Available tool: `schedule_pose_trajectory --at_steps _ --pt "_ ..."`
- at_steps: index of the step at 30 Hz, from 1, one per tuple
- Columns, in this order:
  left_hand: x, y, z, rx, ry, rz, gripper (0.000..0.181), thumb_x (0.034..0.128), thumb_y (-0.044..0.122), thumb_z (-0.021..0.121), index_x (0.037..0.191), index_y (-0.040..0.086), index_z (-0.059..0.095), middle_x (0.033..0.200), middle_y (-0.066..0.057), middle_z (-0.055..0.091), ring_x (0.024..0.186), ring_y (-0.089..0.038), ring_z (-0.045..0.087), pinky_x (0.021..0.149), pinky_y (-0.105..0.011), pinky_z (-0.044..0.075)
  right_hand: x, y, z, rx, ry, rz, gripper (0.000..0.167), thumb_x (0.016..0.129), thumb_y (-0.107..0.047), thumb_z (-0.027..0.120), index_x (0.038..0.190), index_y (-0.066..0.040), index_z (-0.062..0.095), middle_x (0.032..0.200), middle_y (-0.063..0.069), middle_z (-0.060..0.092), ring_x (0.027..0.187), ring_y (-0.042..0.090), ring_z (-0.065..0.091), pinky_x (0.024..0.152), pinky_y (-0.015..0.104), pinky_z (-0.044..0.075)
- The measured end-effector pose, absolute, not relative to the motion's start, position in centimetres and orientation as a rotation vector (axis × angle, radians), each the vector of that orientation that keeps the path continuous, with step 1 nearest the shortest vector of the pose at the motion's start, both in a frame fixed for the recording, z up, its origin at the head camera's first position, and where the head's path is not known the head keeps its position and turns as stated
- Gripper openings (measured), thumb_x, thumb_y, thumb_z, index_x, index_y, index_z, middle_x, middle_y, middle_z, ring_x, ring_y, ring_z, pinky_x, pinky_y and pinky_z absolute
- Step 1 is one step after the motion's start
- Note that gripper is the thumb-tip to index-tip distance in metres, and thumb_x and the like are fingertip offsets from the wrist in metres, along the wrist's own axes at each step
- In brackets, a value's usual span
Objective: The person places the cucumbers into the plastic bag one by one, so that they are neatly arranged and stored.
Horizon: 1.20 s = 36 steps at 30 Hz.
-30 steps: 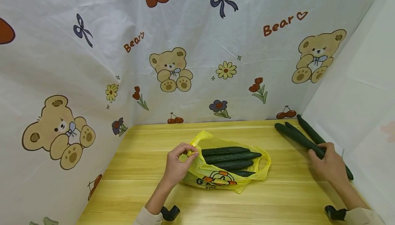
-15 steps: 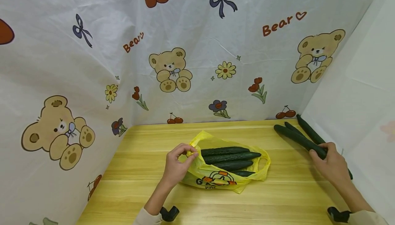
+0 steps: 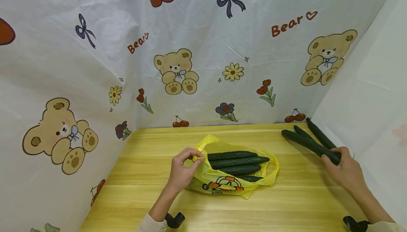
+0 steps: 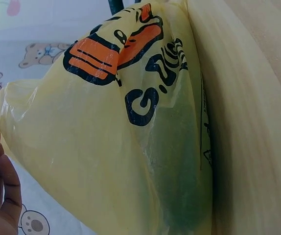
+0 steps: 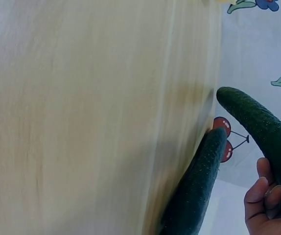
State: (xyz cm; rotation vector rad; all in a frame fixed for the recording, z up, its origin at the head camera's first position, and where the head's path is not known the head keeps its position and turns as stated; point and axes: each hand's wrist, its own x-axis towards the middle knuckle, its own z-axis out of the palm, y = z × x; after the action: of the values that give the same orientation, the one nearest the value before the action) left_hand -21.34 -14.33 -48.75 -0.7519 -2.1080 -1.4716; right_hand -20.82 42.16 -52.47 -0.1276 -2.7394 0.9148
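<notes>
A yellow plastic bag [image 3: 222, 182] lies on its side with its mouth facing up, several cucumbers [image 3: 238, 162] inside. My left hand [image 3: 182, 170] pinches the bag's left edge between thumb and fingertips; the left wrist view shows the stretched bag [image 4: 91, 147] beside the hand [image 4: 1, 186]. At the right, my right hand [image 3: 346, 170] grips the near end of a cucumber [image 3: 305, 142]. In the right wrist view that cucumber [image 5: 258, 122] is held by the hand [image 5: 272, 205], above another cucumber [image 5: 194, 186] lying on the table.
Two more cucumbers [image 3: 321, 134] lie beside the right wall [image 3: 375, 119], partly behind the held one. The wooden table [image 3: 254, 212] meets a printed cloth [image 3: 203, 104] at the back and left. Black straps with mounts [image 3: 175, 220] are on both wrists.
My right hand has shifted slightly to the right and toward the near side with its cucumber, whose far tip has drawn a little closer. The left hand and bag have not moved.
</notes>
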Motion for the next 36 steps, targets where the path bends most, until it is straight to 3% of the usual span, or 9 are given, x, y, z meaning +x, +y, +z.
schedule_pose_trajectory --at_steps 14,25,36 --pt "-21.5 -14.4 -48.6 -0.768 -2.108 -1.459 0.013 0.0975 0.011 0.080 0.103 0.022 0.078 0.097 -0.006 0.076 0.088 -0.011 0.064 0.081 -0.026 0.052 -20.2 41.7 -51.7 -0.044 -2.731 0.909 0.056 0.109 -0.035 0.059 0.143 0.007 0.043 0.095 0.030 0.068 0.065 0.012 0.053 0.055 0.028 0.040" --pt "-21.4 -14.4 -49.0 -0.756 -2.117 -1.473 0.013 0.0975 0.011 0.080 0.103 0.023 0.078 0.097 -0.010 0.076 0.089 -0.012 0.065 0.081 -0.026 0.052 -19.7 42.2 -52.0 -0.045 -2.764 0.957 0.057 0.110 -0.037 0.058 0.144 0.007 0.043 0.109 0.036 0.066 0.069 0.010 0.056 0.056 0.028 0.042" --pt "-21.4 -14.3 -48.8 -0.754 -2.123 -1.474 0.013 0.0982 0.012 0.080 0.103 0.023 0.078 0.098 -0.007 0.077 0.089 -0.012 0.064 0.082 -0.026 0.052 -19.1 42.3 -51.6 -0.033 -2.766 0.963 0.057 0.110 -0.037 0.059 0.143 0.007 0.043 0.112 0.038 0.065 0.069 0.005 0.055 0.056 0.027 0.043"
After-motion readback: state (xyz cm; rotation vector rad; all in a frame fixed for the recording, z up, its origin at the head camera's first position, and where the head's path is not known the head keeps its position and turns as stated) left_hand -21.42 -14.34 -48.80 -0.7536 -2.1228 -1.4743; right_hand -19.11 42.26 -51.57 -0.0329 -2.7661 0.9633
